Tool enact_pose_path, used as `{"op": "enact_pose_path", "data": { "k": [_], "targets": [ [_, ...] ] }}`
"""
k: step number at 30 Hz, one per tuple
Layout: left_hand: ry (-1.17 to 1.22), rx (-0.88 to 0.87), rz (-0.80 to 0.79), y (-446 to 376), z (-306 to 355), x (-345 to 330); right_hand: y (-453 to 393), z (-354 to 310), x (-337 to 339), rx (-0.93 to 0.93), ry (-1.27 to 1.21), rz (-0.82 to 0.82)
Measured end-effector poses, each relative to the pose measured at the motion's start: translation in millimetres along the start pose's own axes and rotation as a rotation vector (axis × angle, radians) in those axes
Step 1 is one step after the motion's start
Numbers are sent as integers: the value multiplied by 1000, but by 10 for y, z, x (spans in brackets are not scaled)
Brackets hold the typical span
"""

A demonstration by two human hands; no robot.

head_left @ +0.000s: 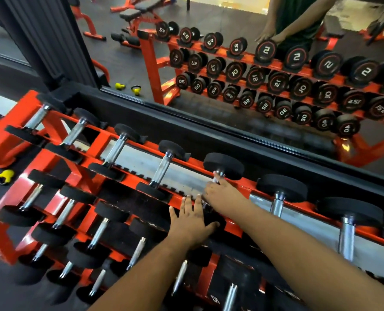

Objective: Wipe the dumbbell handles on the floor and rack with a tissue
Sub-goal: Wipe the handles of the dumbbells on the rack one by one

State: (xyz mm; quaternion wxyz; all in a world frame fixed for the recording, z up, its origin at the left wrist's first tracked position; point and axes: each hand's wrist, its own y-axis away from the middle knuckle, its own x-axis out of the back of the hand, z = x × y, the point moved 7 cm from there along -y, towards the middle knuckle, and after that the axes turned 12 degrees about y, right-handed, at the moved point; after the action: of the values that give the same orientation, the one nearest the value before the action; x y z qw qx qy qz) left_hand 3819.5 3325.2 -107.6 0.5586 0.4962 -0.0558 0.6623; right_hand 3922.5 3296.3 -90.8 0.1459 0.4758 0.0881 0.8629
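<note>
An orange three-tier rack (233, 182) holds black dumbbells with chrome handles. My right hand (222, 195) is wrapped around the handle (218, 175) of a top-tier dumbbell, just below its far head (223, 165). My left hand (192, 222) lies flat with fingers spread on that dumbbell's near head (211, 217), gripping nothing. No tissue shows; anything in the right palm is hidden. More dumbbells sit to the left (162, 169) and right (278, 198) on the same tier.
A large mirror (231, 63) stands right behind the rack and reflects the rack and a person's arms. A yellow kettlebell (6, 176) lies on the floor at the left. Lower tiers with several dumbbells (99, 232) fill the near side.
</note>
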Motion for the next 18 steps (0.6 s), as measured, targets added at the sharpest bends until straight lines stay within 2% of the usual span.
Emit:
{"op": "enact_pose_path", "data": {
  "k": [3,6,7,9,11,12,16,18],
  "targets": [
    [27,-4,29,-18,-8,-15,269,-54,-20,94,-215,105],
    [12,-1,20,-7,-5,-12,462,6,-160,158,-245,157],
    [6,-2,11,0,0,-11,457,73,-241,119,-225,181],
    [-5,1,-2,12,18,8,387,246,-354,-72,-195,178],
    [-6,3,-1,10,20,25,326,273,-382,-240,-231,194],
    [-2,2,-1,10,22,24,318,201,-381,-267,-281,191],
    [4,0,14,4,0,-4,457,-118,-401,-9,-378,174],
    [1,-2,5,2,5,-6,460,-19,-346,-12,-348,202]
  ]
}}
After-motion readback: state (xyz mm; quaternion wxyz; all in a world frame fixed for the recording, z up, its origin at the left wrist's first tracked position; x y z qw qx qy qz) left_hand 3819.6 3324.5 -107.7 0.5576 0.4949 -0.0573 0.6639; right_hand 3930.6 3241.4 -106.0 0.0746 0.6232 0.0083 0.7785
